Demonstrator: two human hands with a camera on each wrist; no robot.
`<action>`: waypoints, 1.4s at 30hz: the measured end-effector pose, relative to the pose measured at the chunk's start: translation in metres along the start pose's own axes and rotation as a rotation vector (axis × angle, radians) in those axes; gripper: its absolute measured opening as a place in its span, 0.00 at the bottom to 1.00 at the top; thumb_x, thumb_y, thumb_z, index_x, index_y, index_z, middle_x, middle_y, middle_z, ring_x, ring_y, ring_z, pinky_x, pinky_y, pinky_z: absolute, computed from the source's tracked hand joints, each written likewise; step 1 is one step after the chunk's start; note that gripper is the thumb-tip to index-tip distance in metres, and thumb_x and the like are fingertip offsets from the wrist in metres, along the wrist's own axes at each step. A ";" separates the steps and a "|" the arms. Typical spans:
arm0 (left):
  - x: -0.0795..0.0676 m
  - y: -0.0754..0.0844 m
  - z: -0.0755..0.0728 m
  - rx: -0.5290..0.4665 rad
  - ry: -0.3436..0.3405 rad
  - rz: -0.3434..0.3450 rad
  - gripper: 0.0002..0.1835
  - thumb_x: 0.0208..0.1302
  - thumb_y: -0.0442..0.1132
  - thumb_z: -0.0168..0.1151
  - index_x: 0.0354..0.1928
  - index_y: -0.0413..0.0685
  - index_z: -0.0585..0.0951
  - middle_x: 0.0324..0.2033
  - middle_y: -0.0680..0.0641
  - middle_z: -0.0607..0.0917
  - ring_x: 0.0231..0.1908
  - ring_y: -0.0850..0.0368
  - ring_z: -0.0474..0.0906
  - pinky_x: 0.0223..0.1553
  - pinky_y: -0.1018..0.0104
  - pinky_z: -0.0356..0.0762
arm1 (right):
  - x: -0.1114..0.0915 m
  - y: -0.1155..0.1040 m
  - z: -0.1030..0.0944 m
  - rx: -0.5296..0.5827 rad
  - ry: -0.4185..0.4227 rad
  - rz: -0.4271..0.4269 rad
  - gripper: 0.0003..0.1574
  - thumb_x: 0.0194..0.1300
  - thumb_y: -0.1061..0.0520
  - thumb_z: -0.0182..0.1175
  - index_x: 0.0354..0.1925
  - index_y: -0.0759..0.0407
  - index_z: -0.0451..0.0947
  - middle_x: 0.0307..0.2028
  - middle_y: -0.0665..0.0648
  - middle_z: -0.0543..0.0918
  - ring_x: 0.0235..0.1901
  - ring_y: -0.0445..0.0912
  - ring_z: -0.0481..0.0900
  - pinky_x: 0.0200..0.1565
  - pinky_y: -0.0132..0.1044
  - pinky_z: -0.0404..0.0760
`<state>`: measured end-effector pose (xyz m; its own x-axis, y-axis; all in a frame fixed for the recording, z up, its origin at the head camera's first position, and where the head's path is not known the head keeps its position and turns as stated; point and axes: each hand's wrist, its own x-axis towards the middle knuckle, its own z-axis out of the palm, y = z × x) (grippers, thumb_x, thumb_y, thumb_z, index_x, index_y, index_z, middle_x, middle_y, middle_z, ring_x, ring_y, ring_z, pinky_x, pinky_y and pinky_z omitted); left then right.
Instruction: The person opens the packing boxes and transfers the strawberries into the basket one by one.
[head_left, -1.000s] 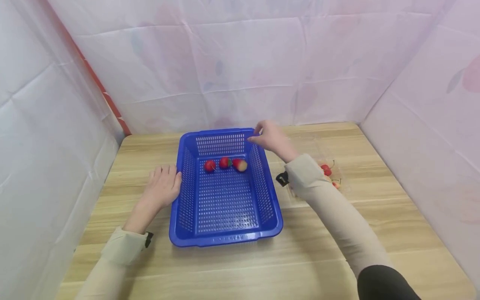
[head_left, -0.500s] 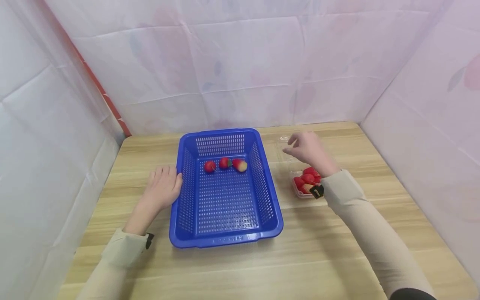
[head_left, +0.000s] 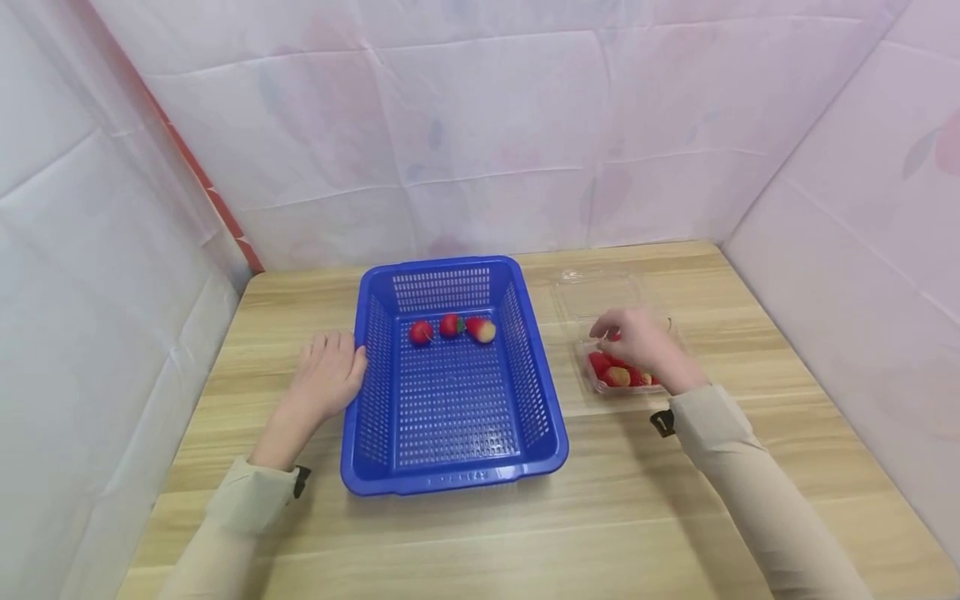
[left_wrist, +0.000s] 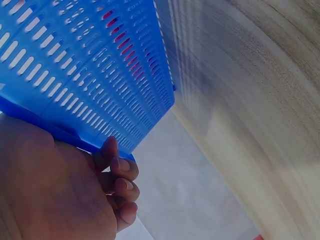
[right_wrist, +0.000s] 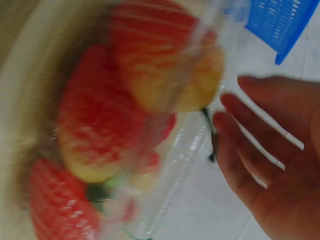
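Note:
A blue plastic basket (head_left: 453, 477) with slotted walls stands on the table. On its bottom lie a red cherry (head_left: 421, 333) with a thin stem, a red fruit (head_left: 451, 325) with a green leaf, and a strawberry (head_left: 481, 330) with a pale end. My left hand (head_left: 328, 375) holds the basket's left rim, its fingers curled in the left wrist view. To the right, my right hand (head_left: 639, 340) hovers over a clear plastic box (head_left: 600, 390) of strawberries (right_wrist: 95, 110). Its fingers are loosely bent and hold nothing visible; the hand hides part of the box.
The clear lid (head_left: 596, 293) of the box lies folded back behind it. Wooden table (head_left: 480, 550) surrounds both containers. White cloth walls (head_left: 480, 150) close in the back and both sides.
My right hand has moved from the basket's far right corner rightward and down to the clear box. The left hand has stayed on the basket rim. The fruits in the basket lie as before.

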<state>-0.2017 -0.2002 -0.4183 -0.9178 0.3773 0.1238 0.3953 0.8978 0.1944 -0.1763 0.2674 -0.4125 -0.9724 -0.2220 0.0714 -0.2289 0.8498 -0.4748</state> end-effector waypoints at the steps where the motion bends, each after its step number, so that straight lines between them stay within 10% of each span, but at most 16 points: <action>1: 0.000 0.000 0.000 -0.001 -0.001 0.000 0.17 0.77 0.44 0.37 0.40 0.38 0.69 0.33 0.41 0.70 0.37 0.43 0.64 0.37 0.53 0.59 | -0.002 0.002 0.002 0.001 -0.015 -0.014 0.10 0.56 0.69 0.65 0.40 0.68 0.85 0.36 0.63 0.86 0.36 0.57 0.82 0.44 0.54 0.79; 20: 0.000 0.002 -0.001 0.003 -0.028 -0.020 0.19 0.77 0.46 0.34 0.43 0.38 0.69 0.33 0.41 0.70 0.37 0.43 0.63 0.38 0.54 0.59 | 0.001 0.014 0.020 -0.040 -0.138 -0.037 0.24 0.51 0.77 0.62 0.48 0.68 0.82 0.43 0.65 0.84 0.40 0.57 0.79 0.46 0.54 0.79; 42: 0.000 0.003 -0.002 -0.013 -0.029 -0.027 0.17 0.78 0.45 0.35 0.42 0.38 0.69 0.33 0.42 0.70 0.36 0.43 0.62 0.37 0.54 0.57 | -0.004 0.005 0.012 -0.053 -0.048 0.037 0.24 0.51 0.75 0.61 0.50 0.70 0.80 0.38 0.63 0.85 0.38 0.56 0.81 0.45 0.55 0.79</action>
<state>-0.2006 -0.1983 -0.4155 -0.9288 0.3596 0.0900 0.3706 0.9047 0.2103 -0.1730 0.2671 -0.4256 -0.9772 -0.2120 0.0117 -0.1965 0.8817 -0.4290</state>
